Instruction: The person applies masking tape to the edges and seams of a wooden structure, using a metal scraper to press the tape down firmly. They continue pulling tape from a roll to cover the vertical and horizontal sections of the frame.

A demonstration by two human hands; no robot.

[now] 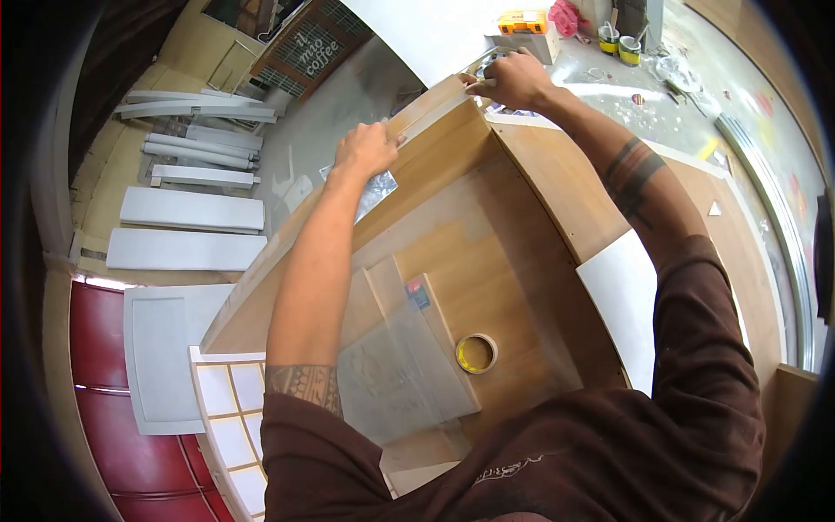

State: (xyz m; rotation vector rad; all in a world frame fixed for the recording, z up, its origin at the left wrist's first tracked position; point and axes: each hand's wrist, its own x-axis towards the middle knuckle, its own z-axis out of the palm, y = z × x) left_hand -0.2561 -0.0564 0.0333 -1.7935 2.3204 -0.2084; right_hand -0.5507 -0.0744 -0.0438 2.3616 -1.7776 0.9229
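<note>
My left hand (370, 150) is closed at the top edge of a wooden cabinet side (435, 165), fingers curled over. A thin grey, shiny sheet (376, 195) shows under its wrist and palm. Farther along, at the cabinet's far corner, my right hand (515, 83) is closed with its fingertips right at the wooden edge. I cannot tell what it grips. Inside the open cabinet, a roll of tape (476, 354) lies on the bottom panel, beside a flat board (439, 339) and a translucent sheet (383, 374).
White boards (191, 209) lie in a row on the left, near a pale door panel (178, 357) and red panels (130, 452). An orange case (522, 22), paint cans (628, 50) and a pink bag (565, 17) stand behind. Metal channels (770, 209) run along the right.
</note>
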